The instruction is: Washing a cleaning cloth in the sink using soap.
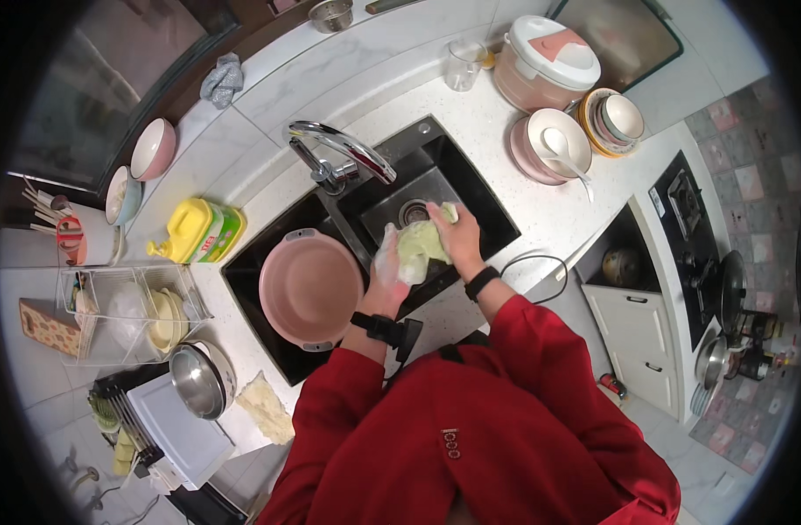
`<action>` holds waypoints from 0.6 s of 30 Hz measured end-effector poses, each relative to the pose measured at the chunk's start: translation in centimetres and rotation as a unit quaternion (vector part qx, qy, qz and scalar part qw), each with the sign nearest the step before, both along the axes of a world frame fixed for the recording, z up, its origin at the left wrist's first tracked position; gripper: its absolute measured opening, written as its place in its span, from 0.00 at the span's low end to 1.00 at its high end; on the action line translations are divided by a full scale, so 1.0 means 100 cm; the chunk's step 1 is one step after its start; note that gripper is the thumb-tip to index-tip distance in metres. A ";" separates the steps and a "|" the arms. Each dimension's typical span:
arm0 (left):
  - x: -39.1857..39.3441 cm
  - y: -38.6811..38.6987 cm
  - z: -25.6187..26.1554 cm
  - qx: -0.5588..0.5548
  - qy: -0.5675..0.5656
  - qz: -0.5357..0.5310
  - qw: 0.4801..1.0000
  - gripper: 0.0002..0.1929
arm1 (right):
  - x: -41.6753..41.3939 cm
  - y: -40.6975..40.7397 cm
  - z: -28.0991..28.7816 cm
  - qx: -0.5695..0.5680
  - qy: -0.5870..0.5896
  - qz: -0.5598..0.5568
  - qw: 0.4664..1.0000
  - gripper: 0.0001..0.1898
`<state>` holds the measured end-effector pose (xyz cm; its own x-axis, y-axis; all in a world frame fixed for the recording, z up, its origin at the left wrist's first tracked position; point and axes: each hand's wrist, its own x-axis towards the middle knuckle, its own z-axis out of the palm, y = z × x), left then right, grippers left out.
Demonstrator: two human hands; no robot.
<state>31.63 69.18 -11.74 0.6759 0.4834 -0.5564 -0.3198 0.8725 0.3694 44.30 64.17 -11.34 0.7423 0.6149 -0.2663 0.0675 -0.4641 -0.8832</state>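
Note:
Over the right basin of a black double sink (pixel 433 164), both hands grip a light green cloth (pixel 419 241). White suds coat my left hand (pixel 389 269), which holds the cloth's left side. My right hand (pixel 458 237) grasps its right side, and a bit of cloth sticks up by the thumb. Below the cloth, the sink drain (pixel 413 213) is partly visible. A chrome faucet (pixel 348 151) arches over the right basin, its spout behind the hands. In the left basin rests a pink plastic tub (pixel 312 289), close to my left wrist.
A yellow detergent jug (pixel 200 230) stands left of the sink. Metal and enamel bowls (pixel 197 380) and a beige cloth (pixel 266 408) lie at lower left. On the right counter are bowls with a spoon (pixel 551 141), a lidded pink container (pixel 545 65) and a glass (pixel 465 65). A cable (pixel 558 259) loops by my right wrist.

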 end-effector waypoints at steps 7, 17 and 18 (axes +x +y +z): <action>-0.008 -0.003 -0.045 0.022 0.063 0.103 0.992 0.19 | -0.072 -0.006 0.037 0.081 -0.188 0.112 0.972 0.18; -0.025 0.002 -0.072 0.053 -0.118 0.038 0.991 0.16 | -0.083 0.001 0.041 0.045 -0.167 0.082 0.981 0.21; -0.009 0.001 -0.053 -0.056 -0.003 0.073 0.996 0.14 | -0.074 0.000 0.033 0.037 -0.165 0.046 0.984 0.21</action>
